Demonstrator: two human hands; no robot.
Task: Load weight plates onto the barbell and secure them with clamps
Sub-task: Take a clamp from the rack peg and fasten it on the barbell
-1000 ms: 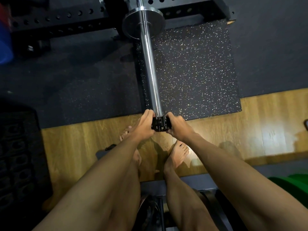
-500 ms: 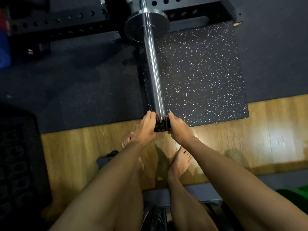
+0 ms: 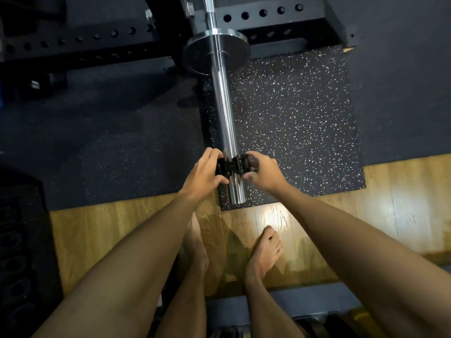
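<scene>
Frame centre: left hand (image 3: pixel 203 173) and right hand (image 3: pixel 264 170) both grip a black clamp (image 3: pixel 233 165) around the chrome barbell sleeve (image 3: pixel 225 113), short of its end, above speckled mat (image 3: pixel 292 118).

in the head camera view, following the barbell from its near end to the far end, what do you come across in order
Sleeve tip → black clamp, held by left hand and right hand → bare sleeve → collar → thin shaft.
</scene>
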